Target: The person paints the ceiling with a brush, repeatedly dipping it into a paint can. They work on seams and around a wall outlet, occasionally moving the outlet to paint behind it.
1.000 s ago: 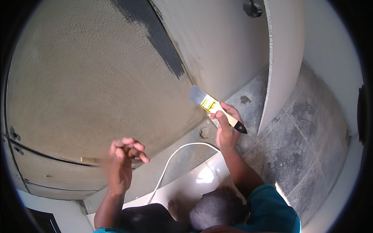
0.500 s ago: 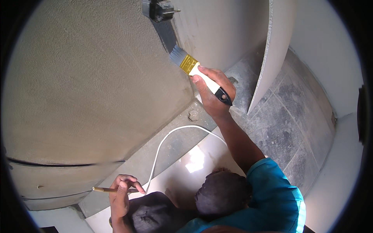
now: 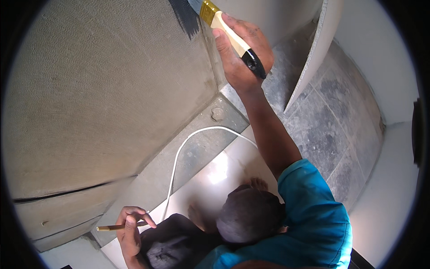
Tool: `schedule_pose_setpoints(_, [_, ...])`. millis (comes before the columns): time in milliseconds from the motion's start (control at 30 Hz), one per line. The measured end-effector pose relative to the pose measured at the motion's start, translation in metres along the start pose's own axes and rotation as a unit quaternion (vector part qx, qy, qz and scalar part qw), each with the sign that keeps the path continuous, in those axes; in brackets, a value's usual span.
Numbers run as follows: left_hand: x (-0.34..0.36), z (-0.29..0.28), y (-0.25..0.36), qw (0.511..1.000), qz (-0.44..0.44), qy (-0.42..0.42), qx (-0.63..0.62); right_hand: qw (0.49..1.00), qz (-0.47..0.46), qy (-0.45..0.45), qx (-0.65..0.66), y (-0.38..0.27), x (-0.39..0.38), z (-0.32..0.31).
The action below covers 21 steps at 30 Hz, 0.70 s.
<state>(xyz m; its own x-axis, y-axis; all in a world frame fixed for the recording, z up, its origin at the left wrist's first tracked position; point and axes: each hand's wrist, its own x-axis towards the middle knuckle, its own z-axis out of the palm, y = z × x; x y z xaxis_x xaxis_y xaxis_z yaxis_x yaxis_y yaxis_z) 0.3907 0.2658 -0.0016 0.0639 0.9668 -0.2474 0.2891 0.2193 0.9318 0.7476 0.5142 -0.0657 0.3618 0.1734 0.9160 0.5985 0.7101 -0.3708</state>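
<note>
My right hand (image 3: 245, 54) grips a flat paintbrush (image 3: 230, 33) with a cream handle, black end and gold ferrule. Its bristles reach the top edge of the view, beside a dark grey painted strip (image 3: 184, 18) near the corner of a rough beige wall (image 3: 107, 89). Whether they press on the wall is hard to tell. Low on the left, my left hand (image 3: 130, 231) pinches a slim, tan stick-like tool (image 3: 107, 227) between thumb and fingers, held nearly level; its exact kind is unclear.
A white cable (image 3: 175, 163) curves over the grey ledge (image 3: 197, 148) and white floor by my knees. Right of my arm, a thin board (image 3: 309, 58) stands on edge over dusty grey tiles (image 3: 322, 130). A dark line (image 3: 67, 193) crosses the lower wall.
My right hand has moved the paintbrush up along the dark strip. The view has shifted, and a black plug at the top is out of sight. My left hand keeps its pinch.
</note>
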Motion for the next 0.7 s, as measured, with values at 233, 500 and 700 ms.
schedule_pose_setpoints(233, [0.008, 0.003, 0.001, 1.000, 0.005, 0.004, -0.010, 0.987, 0.127, -0.100, 0.006, 0.008, -0.051, -0.034])
schedule_pose_setpoints(500, [0.014, 0.007, 0.004, 0.999, 0.014, -0.002, -0.032, 0.999, -0.015, -0.040, 0.006, -0.002, 0.048, -0.005])
schedule_pose_setpoints(700, [0.011, 0.008, -0.001, 0.999, 0.015, 0.001, -0.035, 0.994, -0.105, 0.019, 0.019, -0.013, 0.089, 0.003])
